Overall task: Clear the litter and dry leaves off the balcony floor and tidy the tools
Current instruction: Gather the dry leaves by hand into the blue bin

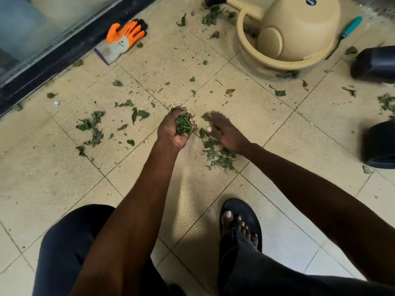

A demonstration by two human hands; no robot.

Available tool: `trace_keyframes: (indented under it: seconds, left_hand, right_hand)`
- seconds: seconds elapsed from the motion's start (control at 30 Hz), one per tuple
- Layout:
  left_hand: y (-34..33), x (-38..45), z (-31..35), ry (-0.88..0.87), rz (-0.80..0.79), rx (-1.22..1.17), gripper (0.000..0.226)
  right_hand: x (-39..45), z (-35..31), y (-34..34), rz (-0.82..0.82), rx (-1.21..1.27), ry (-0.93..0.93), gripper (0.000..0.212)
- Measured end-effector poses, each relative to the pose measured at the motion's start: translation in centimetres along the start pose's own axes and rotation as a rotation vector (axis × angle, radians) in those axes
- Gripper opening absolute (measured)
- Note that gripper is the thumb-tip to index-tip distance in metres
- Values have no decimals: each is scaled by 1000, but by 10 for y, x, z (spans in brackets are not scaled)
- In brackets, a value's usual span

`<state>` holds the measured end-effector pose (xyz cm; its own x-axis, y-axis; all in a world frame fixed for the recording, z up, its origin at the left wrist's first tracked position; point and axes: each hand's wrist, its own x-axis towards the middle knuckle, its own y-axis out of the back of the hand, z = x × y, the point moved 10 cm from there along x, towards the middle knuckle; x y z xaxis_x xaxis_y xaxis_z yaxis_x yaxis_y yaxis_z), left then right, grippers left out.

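Left hand (174, 129) curled round clump of leaves (183, 124), palm up, just above floor (64, 178). Right hand (226, 133) blurred, fingers spread loosely, low over small leaf pile (220, 157) beside left hand.

Risk: clump already full; adding more likely spills leaves through fingers. Sweeping motion may scatter crumbs.

Landmark: watering can (295, 30), lying beyond hands.
- Blue-handled tool (350, 28): right of can.
- Orange glove (124, 39): far left of can.
- Black pots (376, 65): right of can, crowding reach.
- Loose leaves: between can and hands.
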<state>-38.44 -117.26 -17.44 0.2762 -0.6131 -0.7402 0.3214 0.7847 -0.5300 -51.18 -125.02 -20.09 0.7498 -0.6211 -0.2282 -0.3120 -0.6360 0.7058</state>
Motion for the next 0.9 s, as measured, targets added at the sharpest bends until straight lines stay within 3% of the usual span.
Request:
trace_keyframes:
  seconds: [0.13,0.2,0.3,0.47,0.53,0.6,0.7,0.77,0.83,0.9]
  left_hand:
    - [1,5,2,-1,17,-35,20]
    - [2,4,2,6,18,-43,21]
    - [7,4,9,-2,35,-55,22]
    - [23,9,23,-24,71,-62,22]
    - [25,10,26,-29,70,-78,23]
    - [23,11,28,-35,56,-91,22]
    - [22,14,31,-41,39,-78,23]
    - [23,16,34,-51,39,-78,22]
    - [25,17,39,-62,44,-85,22]
    - [27,19,44,-68,52,-99,22]
  right_hand:
    - [36,38,49,219,-28,-174,75]
    - [58,66,80,303,-31,-295,90]
    - [82,76,85,235,-52,-335,107]
    - [69,16,18,-38,-256,-7,79]
    - [47,-14,-6,-149,-241,138,73]
    - [44,-23,-7,-156,-163,193,68]
    - [83,-5,34,52,-109,59,71]
    - [113,24,65,166,-118,-141,88]
    - [130,46,73,140,-112,-266,103]
    - [133,35,60,48,-225,-184,97]
